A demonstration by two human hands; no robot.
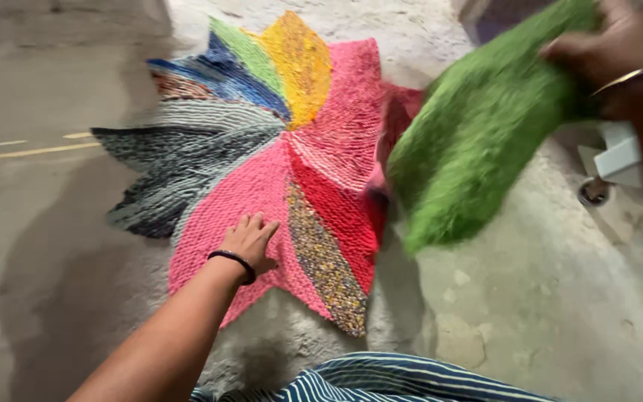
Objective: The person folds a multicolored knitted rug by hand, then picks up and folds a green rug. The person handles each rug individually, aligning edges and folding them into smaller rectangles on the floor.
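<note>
A star-shaped woven mat (262, 141) of pointed segments in pink, red, yellow, green, blue and grey lies flat on a rough concrete floor. My left hand (251, 242), with a black band on the wrist, rests palm down on a pink segment near the mat's front edge. My right hand (608, 48), wearing a thin metal bangle, grips the upper end of a fuzzy green woven segment (478, 134) that hangs blurred above the mat's right side. A pink-red segment (396, 119) next to the green piece is folded up.
The concrete floor (530, 298) is cracked and uneven. Yellow painted lines (24, 149) run across it at the left. A white plastic object (619, 152) and a small round metal fitting (593, 192) sit at the right. My striped blue cloth (381, 380) shows at the bottom.
</note>
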